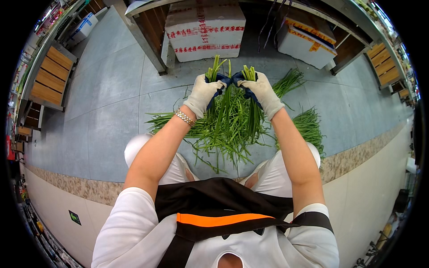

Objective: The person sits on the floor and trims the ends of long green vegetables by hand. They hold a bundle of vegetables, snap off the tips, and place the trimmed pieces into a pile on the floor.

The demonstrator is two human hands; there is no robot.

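Observation:
My left hand (208, 89), in a white work glove with a dark blue coated palm, grips a bunch of green leafy stalks (213, 69), probably garlic chives. Their pale cut ends point up and the leaves hang down. My right hand (257, 87), gloved alike, is closed around a second bunch of stalks (249, 73). The two hands almost meet at the fingertips, where a single stalk (230, 68) stands up between them. Beneath both hands a loose heap of the same greens (228, 134) spreads over the grey tiled floor (114, 117).
Two more bunches, one behind (288, 82) and one at the right (309, 129), lie on the tiles. Under the stand ahead are a white foam box (207, 37) with red printed tape and another foam box (303, 47) with yellow tape. A metal leg (152, 50) supports the stand.

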